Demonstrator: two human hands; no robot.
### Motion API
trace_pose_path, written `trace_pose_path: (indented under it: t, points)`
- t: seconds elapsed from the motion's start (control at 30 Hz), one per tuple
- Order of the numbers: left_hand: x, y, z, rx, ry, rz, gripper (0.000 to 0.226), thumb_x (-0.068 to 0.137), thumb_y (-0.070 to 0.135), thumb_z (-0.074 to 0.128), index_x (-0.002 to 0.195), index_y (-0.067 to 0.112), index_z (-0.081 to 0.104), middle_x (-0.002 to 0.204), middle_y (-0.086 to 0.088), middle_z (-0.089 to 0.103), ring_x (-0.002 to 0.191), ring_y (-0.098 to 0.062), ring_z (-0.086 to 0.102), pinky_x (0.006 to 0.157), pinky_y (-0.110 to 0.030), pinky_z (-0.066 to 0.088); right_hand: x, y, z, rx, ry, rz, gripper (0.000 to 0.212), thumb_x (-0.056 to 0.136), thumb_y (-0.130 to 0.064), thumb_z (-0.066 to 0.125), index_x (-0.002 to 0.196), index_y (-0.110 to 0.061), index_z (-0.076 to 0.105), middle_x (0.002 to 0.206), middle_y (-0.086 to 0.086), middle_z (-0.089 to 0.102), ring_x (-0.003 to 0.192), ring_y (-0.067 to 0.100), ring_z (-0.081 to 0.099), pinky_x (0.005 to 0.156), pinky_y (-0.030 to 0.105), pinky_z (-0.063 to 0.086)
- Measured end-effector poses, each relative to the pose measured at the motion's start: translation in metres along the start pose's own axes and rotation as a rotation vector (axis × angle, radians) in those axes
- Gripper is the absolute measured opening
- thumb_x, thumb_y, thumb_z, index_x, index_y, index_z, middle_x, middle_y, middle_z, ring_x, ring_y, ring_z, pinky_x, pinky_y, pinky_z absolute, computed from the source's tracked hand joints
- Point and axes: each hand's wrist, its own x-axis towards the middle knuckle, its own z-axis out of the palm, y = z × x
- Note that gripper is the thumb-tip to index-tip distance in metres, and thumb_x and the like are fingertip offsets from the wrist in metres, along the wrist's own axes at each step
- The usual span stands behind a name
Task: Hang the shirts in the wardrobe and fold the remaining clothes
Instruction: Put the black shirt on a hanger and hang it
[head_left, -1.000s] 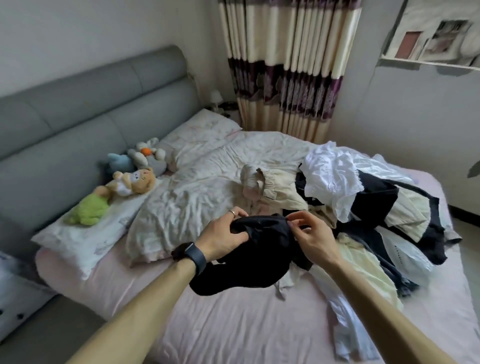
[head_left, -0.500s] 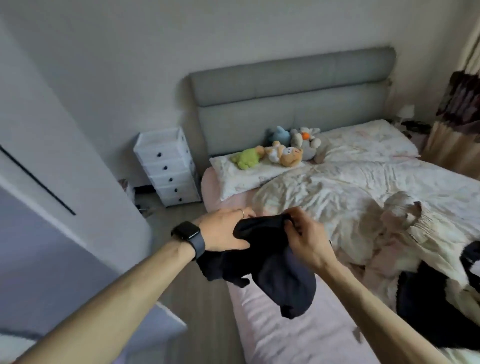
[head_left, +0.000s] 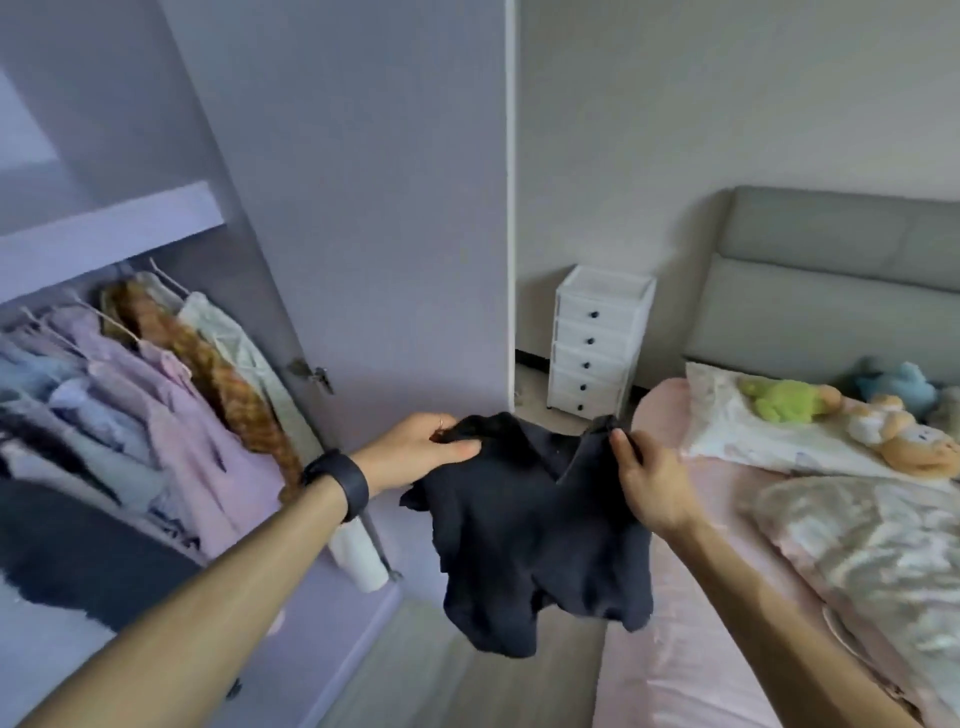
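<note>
A dark navy shirt (head_left: 535, 540) hangs in the air between the bed and the wardrobe, held by its top edge. My left hand (head_left: 415, 449), with a black watch on the wrist, grips the shirt's left shoulder. On the right shoulder, my right hand (head_left: 649, 480) pinches the fabric. The open wardrobe (head_left: 363, 208) stands at the left, with several hung shirts (head_left: 156, 395) in pink, blue, orange and white on its rail. The heap of other clothes is out of view.
The wardrobe door (head_left: 395, 260) stands open just behind the shirt. A white drawer unit (head_left: 597, 343) sits by the wall. The bed (head_left: 696, 597) with pink sheet, quilt, pillow and plush toys (head_left: 883, 431) fills the right. Wooden floor (head_left: 457, 675) lies between bed and wardrobe.
The view has swung left from the bed and clothes heap to the wardrobe. Both hands kept hold of the dark shirt, which has spread wider and now hangs over the floor.
</note>
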Motion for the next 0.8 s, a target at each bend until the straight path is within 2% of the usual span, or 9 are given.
trace_pose_path:
  t: [0.07,0.17,0.27,0.33,0.4,0.5,0.6,0.67,0.8]
  points:
    - [-0.015,-0.011,-0.028,-0.140,0.005,-0.034,0.018,0.093,0.020,0.071,0.107,0.011,0.065,0.094,0.000,0.072,0.086,-0.013,0.066,0.074,-0.023,0.052,0.006,-0.011,0.036,-0.126,-0.084,-0.013,0.039,0.104,-0.045,0.039,0.081,-0.016,0.051,0.086,0.013,0.067,0.090,0.041,0.063,0.073,0.041,0.045]
    - [-0.031,-0.015,-0.062,-0.335,0.005,-0.115,0.039,0.089,0.012,0.074,0.123,0.024,0.059,0.111,-0.011,0.071,0.103,-0.021,0.069,0.089,-0.035,0.055,0.004,-0.035,0.081,-0.246,-0.178,-0.001,0.032,0.104,-0.042,0.042,0.091,-0.015,0.053,0.099,0.015,0.069,0.096,0.041,0.063,0.069,0.037,0.038]
    - [-0.042,-0.020,-0.088,-0.428,0.080,-0.117,0.042,0.093,0.006,0.066,0.126,0.031,0.058,0.121,-0.024,0.064,0.111,-0.032,0.066,0.090,-0.044,0.055,-0.006,-0.070,0.124,-0.050,-0.111,-0.049,0.024,0.098,-0.037,0.054,0.111,-0.018,0.056,0.112,0.003,0.067,0.101,0.027,0.065,0.077,0.031,0.043]
    - [-0.046,-0.022,-0.094,-0.455,0.196,-0.133,0.034,0.096,0.002,0.061,0.124,0.021,0.060,0.115,-0.024,0.064,0.098,-0.029,0.067,0.074,-0.036,0.056,-0.020,-0.093,0.146,0.140,-0.076,-0.127,0.016,0.094,-0.034,0.061,0.106,-0.022,0.059,0.106,-0.009,0.068,0.092,0.011,0.066,0.075,0.026,0.047]
    - [-0.046,-0.028,-0.105,-0.480,0.304,-0.149,0.024,0.097,0.002,0.060,0.117,0.013,0.064,0.102,-0.012,0.063,0.089,-0.023,0.063,0.067,-0.032,0.053,-0.035,-0.119,0.164,0.276,-0.166,-0.216,0.011,0.093,-0.035,0.065,0.097,-0.026,0.060,0.094,-0.016,0.069,0.086,0.004,0.066,0.071,0.021,0.049]
    - [-0.044,-0.042,-0.121,-0.558,0.400,-0.214,0.017,0.095,0.004,0.063,0.108,0.011,0.071,0.107,-0.011,0.066,0.095,-0.021,0.066,0.062,-0.030,0.056,-0.047,-0.145,0.190,0.266,-0.484,-0.311,0.039,0.081,-0.063,0.068,0.108,-0.037,0.059,0.105,-0.023,0.065,0.094,0.002,0.064,0.073,0.020,0.054]
    - [-0.047,-0.051,-0.132,-0.682,0.473,-0.261,0.022,0.092,0.001,0.067,0.113,0.004,0.070,0.092,-0.012,0.069,0.084,-0.019,0.068,0.064,-0.028,0.056,-0.034,-0.157,0.224,0.048,-0.555,-0.409,0.043,0.080,-0.068,0.060,0.100,-0.030,0.060,0.092,-0.014,0.068,0.081,0.009,0.065,0.070,0.032,0.056]
    - [-0.056,-0.060,-0.141,-0.651,0.513,-0.237,0.027,0.086,0.002,0.075,0.113,0.006,0.071,0.093,-0.010,0.073,0.084,-0.018,0.071,0.072,-0.028,0.058,-0.021,-0.167,0.239,-0.002,-0.497,-0.497,0.026,0.093,-0.047,0.057,0.090,-0.021,0.056,0.071,-0.007,0.062,0.063,0.017,0.058,0.063,0.040,0.052]
    - [-0.091,-0.089,-0.168,-0.183,0.586,-0.274,0.026,0.084,0.017,0.080,0.108,0.013,0.073,0.104,-0.007,0.075,0.096,-0.016,0.070,0.088,-0.029,0.057,0.012,-0.188,0.248,0.010,-0.560,-0.672,0.010,0.099,-0.034,0.057,0.096,-0.024,0.059,0.068,-0.009,0.060,0.059,0.010,0.056,0.052,0.022,0.042]
